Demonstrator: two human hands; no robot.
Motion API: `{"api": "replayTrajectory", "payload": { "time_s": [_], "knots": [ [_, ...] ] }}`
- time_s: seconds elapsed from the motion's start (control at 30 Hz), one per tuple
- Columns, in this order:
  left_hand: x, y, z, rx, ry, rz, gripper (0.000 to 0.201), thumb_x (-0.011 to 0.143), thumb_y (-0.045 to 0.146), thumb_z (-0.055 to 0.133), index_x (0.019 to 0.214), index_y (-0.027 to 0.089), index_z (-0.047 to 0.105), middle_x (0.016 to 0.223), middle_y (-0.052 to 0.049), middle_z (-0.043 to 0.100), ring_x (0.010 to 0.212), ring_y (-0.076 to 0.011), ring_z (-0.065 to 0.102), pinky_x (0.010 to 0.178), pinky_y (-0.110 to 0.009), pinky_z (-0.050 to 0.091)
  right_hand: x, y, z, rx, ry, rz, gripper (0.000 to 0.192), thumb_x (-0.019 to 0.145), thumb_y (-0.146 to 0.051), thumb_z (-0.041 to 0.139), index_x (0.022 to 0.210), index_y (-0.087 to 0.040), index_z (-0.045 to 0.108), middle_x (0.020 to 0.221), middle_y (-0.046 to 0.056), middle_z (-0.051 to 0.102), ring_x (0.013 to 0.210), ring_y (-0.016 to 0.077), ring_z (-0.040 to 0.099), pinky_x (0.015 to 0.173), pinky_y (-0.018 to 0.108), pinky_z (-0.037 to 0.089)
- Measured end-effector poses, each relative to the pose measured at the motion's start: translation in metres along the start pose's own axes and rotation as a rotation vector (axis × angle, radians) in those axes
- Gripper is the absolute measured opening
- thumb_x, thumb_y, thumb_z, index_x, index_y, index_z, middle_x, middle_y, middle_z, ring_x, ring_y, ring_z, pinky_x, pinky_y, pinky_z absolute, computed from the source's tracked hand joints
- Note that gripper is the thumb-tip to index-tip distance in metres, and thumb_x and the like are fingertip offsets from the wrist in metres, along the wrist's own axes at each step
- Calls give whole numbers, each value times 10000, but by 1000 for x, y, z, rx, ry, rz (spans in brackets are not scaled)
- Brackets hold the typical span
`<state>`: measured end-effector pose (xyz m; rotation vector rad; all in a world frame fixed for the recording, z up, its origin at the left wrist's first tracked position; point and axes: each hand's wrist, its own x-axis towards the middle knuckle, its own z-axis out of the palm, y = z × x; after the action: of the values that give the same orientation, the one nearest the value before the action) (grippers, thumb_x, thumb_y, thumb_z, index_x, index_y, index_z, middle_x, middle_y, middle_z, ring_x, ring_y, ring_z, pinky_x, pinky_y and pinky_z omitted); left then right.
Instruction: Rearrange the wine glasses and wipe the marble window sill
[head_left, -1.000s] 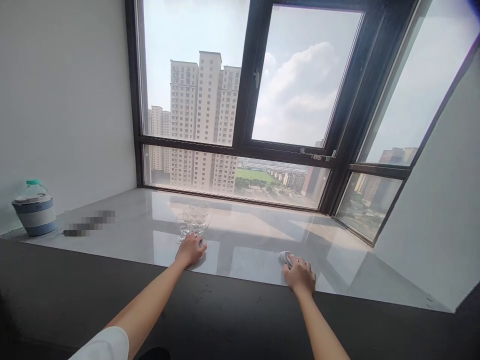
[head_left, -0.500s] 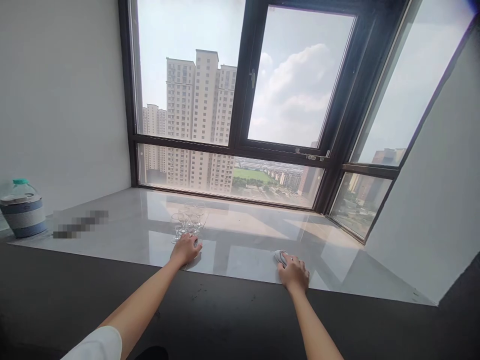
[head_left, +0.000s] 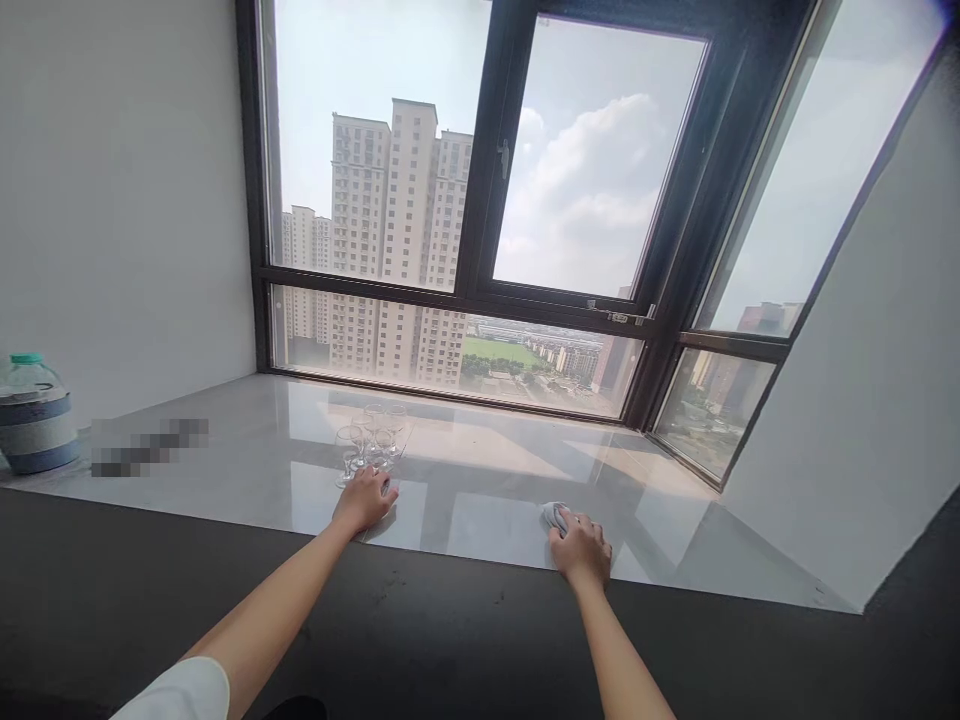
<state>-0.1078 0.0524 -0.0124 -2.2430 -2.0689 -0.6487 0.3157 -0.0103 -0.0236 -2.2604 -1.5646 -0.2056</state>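
The left hand (head_left: 364, 502) lies palm down on the glossy pale surface (head_left: 487, 480), fingers loosely spread and closed on nothing, its fingertips just beside the foot of the nearest of a small cluster of clear stemmed glasses (head_left: 371, 440). The glasses stand upright close together, just beyond the hand toward the window. The right hand (head_left: 581, 550) rests near the front edge of the surface, well apart to the right, its fingers curled down over a small grey cloth (head_left: 553, 515) that shows at the fingertips and is pressed flat to the surface. Far to the left, by the white wall, stands a large water bottle (head_left: 30, 412) with a green cap and a blue-and-white striped wrap. Beyond the surface rises a dark-framed window (head_left: 480, 280), looking out on tall apartment blocks and cloudy sky.
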Motion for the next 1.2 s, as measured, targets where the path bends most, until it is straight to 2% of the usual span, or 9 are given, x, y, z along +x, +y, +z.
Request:
{"api": "replayTrajectory", "payload": {
  "time_s": [0.6, 1.2],
  "knots": [
    [-1, 2, -1, -6, 7, -14, 387, 893, 464, 445, 1104, 207, 643, 1173, -129, 574, 1175, -290, 452, 942, -383, 371, -1, -1, 0, -12, 38, -7, 463, 847, -323, 428, 1263, -274, 625, 1314, 80, 560, 1175, 257, 484, 979, 423, 370],
    [1, 0, 3, -12, 24, -17, 376, 878, 470, 456, 1067, 213, 655, 1140, -125, 586, 1155, -288, 471, 966, -381, 360, 0, -1, 1, -22, 9, 2, 470, 859, -342, 427, 1288, -285, 612, 1335, 77, 550, 1190, 257, 473, 989, 424, 361]
  ]
}}
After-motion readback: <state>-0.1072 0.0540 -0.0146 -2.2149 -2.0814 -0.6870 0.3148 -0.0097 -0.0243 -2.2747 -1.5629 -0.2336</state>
